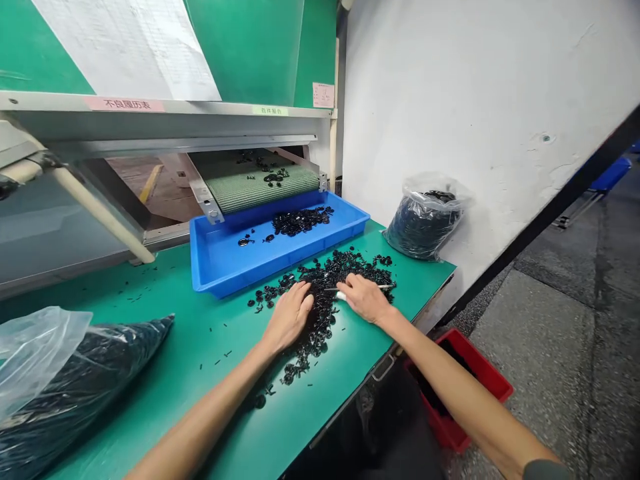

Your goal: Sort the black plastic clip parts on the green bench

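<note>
A loose pile of small black plastic parts [320,327], discs and short pins among them, is spread over the green tabletop. My left hand [290,313] rests on the pile's left side, fingers stretched forward and thumb apart, with no object visible in it. On the other side, my right hand [365,297] is closed around a slim tool [385,287]; its thin metallic end points left toward my left hand, and a pale handle shows at the right. Something white [341,295] covers a fingertip of that hand. My right fingertips are low over the parts.
Behind the pile stands a blue tray [240,270] holding more black parts, below the end of a green conveyor belt [255,183]. Filled plastic bags stand at the back right [425,220] and lie at the left [75,387]. A red bin [480,367] sits below the table's right edge.
</note>
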Tool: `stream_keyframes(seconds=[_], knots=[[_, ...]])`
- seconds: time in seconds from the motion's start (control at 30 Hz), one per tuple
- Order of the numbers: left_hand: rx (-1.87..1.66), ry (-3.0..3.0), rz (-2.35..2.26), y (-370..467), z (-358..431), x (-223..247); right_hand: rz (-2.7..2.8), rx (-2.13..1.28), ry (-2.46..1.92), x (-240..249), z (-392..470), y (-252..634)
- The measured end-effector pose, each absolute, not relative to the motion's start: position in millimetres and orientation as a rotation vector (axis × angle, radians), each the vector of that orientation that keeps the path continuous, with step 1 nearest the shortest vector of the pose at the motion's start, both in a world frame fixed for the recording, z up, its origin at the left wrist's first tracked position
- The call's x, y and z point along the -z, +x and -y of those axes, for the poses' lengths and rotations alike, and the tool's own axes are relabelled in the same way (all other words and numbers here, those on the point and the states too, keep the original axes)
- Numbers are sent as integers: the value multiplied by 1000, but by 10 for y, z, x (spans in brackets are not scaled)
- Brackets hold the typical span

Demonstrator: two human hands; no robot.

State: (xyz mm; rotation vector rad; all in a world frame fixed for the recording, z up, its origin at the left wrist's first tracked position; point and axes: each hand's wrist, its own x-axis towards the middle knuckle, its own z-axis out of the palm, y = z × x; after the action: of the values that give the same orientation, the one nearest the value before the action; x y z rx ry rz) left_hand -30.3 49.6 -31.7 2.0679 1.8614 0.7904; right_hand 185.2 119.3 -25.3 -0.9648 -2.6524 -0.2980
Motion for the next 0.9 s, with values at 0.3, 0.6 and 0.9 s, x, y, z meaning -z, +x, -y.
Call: stream_keyframes(seconds=[0.3,0.6,0.9], knots=[[-974,2011,-1770,-432,-428,23,2571,193,-1002,142,-1334,1986],[-942,1952,-2016,-1050,550,309,2705,85,-527,133,-158,1300],[-901,1964,-2057,-1043,453,92,2604,171,-736,206,-633,1288]])
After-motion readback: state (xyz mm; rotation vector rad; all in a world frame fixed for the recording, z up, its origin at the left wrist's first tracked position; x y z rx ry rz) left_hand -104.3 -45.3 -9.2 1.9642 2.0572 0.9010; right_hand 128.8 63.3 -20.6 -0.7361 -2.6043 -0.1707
